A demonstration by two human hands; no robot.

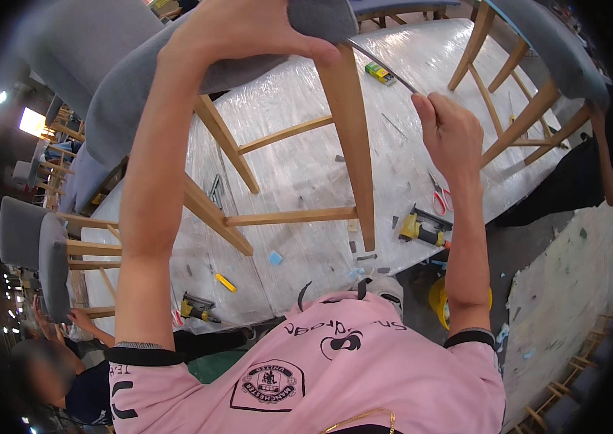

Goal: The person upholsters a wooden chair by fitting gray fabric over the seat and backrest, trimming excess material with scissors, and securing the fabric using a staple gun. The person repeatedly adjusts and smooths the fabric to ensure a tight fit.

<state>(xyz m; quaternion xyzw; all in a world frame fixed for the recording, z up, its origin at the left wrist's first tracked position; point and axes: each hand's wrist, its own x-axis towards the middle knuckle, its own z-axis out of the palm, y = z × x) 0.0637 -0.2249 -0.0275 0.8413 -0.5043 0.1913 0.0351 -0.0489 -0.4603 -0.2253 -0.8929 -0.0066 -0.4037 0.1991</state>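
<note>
- Left hand (245,32): the arm reaches high, wrist bent inward; the thumb stretches right across the top of a leg of the grey upholstered chair (346,137); the other fingers run past the upper edge, so I cannot tell whether they grip;
- Right hand (454,134): lower and to the right, forearm nearly upright, closed in a fist around a thin dark rod (397,77), thumb uppermost; the fist hides the near end, while the far end slants up to the seat edge beside the left thumb; its tip is too small to make out;
- Chair: directly under the left hand, wooden legs pointing down over the plastic-covered table (292,173); the left forearm hides part of the seat;
- Below the right hand: red-handled scissors (441,197), then a yellow-and-black pneumatic nailer (418,230), its end partly behind the forearm; lower down, that arm overlaps a yellow bucket (436,300);
- Well below the left hand: a yellow utility knife (225,282), right of the forearm
</note>
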